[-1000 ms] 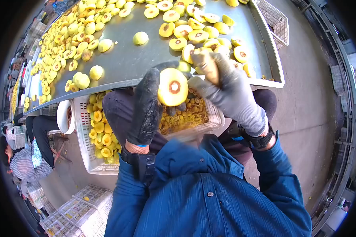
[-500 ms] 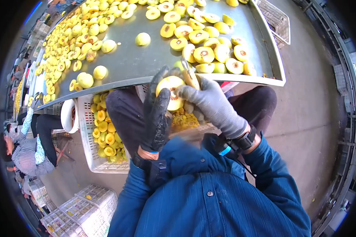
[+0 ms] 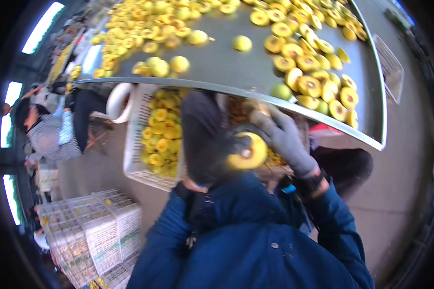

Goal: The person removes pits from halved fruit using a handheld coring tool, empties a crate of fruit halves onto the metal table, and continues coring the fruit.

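A yellow peach half (image 3: 256,155), its cut face and brown centre turned up, is in my left hand (image 3: 219,151). That hand wears a black glove and is smeared by motion, its fingers closed round the fruit. My right hand (image 3: 289,142), in a grey glove, is just right of and above the peach half, apart from it. Its fingers are wrapped round a hand tool with a tan handle (image 3: 256,106); the tool is blurred. Below my hands, between my knees, a container (image 3: 301,127) holds small yellow and brown pieces.
A metal table (image 3: 217,53) ahead bears many peach halves (image 3: 309,85) and a few whole peaches (image 3: 242,43). A white crate (image 3: 130,151) of peach halves stands left of my knee. Stacked crates (image 3: 101,236) are at lower left. Another person (image 3: 58,132) sits at far left.
My view has swung, so the table sits further right and higher. My left hand has carried the peach half down towards my lap, away from the tool in my right hand.
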`<state>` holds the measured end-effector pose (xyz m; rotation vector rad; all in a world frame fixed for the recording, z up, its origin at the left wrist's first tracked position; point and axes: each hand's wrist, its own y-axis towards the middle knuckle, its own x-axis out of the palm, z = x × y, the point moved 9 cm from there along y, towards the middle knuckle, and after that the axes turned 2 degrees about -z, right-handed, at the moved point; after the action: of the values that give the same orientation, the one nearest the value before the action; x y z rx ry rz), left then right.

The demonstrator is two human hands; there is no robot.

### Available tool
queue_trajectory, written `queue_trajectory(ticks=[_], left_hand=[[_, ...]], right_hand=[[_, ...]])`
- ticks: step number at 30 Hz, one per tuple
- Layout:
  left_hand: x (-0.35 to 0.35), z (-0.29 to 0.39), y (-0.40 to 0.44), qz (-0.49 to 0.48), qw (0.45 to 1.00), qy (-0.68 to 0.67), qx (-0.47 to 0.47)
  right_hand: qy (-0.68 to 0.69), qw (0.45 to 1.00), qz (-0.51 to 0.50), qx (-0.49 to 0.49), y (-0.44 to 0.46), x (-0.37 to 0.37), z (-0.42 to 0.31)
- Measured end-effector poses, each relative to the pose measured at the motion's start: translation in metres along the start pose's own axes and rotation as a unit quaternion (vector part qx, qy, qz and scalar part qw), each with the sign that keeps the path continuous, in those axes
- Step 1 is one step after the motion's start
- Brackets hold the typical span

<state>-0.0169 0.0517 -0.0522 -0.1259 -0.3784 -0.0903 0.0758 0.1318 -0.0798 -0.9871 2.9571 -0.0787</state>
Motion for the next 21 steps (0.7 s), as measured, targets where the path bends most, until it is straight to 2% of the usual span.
queue_trajectory(ticks=[1, 3, 4, 5, 7, 8, 9, 11, 13, 15, 16, 19, 20, 21], left_hand=[[-0.009, -0.001, 0.000, 0.043, 0.998, -0.021, -0.031], [-0.028, 0.008, 0.009, 0.041, 0.998, 0.030, -0.039], [-0.041, 0.020, 0.012, 0.060, 0.995, 0.078, 0.011], [-0.056, 0.030, 0.013, 0.081, 0.987, 0.125, 0.059], [-0.093, 0.047, 0.010, 0.152, 0.956, 0.214, 0.127], [-0.113, 0.054, 0.007, 0.195, 0.932, 0.262, 0.155], [-0.132, 0.058, 0.002, 0.238, 0.905, 0.304, 0.176], [-0.167, 0.059, -0.010, 0.313, 0.856, 0.364, 0.190], [-0.193, 0.052, -0.023, 0.370, 0.815, 0.405, 0.186], [-0.206, 0.041, -0.043, 0.418, 0.778, 0.434, 0.177], [-0.213, 0.034, -0.052, 0.430, 0.767, 0.442, 0.178], [-0.223, 0.024, -0.084, 0.431, 0.751, 0.452, 0.215], [-0.221, 0.027, -0.089, 0.435, 0.726, 0.486, 0.219], [-0.212, 0.034, -0.087, 0.449, 0.656, 0.568, 0.215]], right_hand=[[0.046, 0.998, -0.034, -0.008, 0.009, 0.008, 0.005], [0.078, 0.987, -0.118, -0.071, 0.022, 0.015, -0.003], [0.092, 0.981, -0.153, -0.072, 0.025, 0.013, 0.002], [0.217, 0.959, -0.180, 0.022, 0.021, 0.015, 0.015], [0.111, 0.972, -0.173, 0.115, 0.025, 0.004, 0.085], [-0.058, 0.973, -0.177, 0.134, 0.029, 0.003, 0.127], [-0.223, 0.946, -0.177, 0.151, 0.032, 0.002, 0.173], [-0.359, 0.905, -0.210, 0.095, 0.039, 0.032, 0.244], [-0.397, 0.878, -0.263, 0.058, 0.038, 0.070, 0.302], [-0.364, 0.896, -0.248, 0.057, 0.041, 0.099, 0.358], [-0.347, 0.905, -0.239, 0.058, 0.041, 0.112, 0.380], [-0.395, 0.878, -0.253, 0.096, 0.038, 0.142, 0.428], [-0.410, 0.868, -0.259, 0.105, 0.039, 0.147, 0.441], [-0.420, 0.861, -0.265, 0.111, 0.041, 0.151, 0.451]])
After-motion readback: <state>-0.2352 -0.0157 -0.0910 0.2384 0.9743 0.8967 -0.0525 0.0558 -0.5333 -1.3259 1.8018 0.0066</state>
